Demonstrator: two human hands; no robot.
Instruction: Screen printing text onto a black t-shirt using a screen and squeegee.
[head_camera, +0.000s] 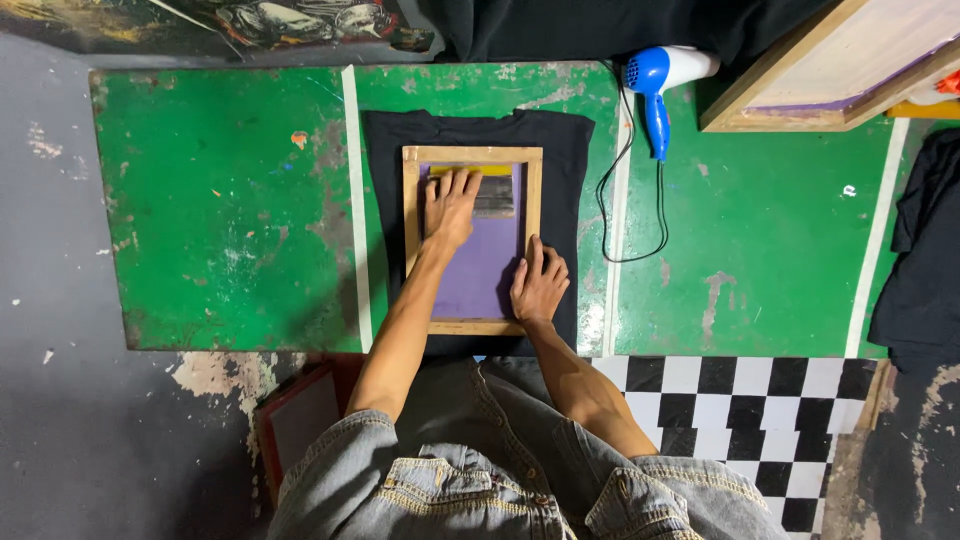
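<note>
Head view: wooden screen-printing frame (472, 155) lies on a black T-shirt (390, 200) at the tabletop's (220, 220) middle. Left hand (450, 208), fingers spread flat, presses the purple mesh beside the squeegee (495, 195); right hand (538, 285) pins the near right rail, fingers together. Uneven pressure (a judgement) could slide the frame and smear the print.

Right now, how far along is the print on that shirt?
Done: black shirt lies flat on the green table, wooden screen frame set on it. In hand: left hand rests on the squeegee near the frame's far end; right hand presses the near right corner. Left: the purple mesh looks unswept. Frame not yet lifted, hair dryer lies unused.
</note>
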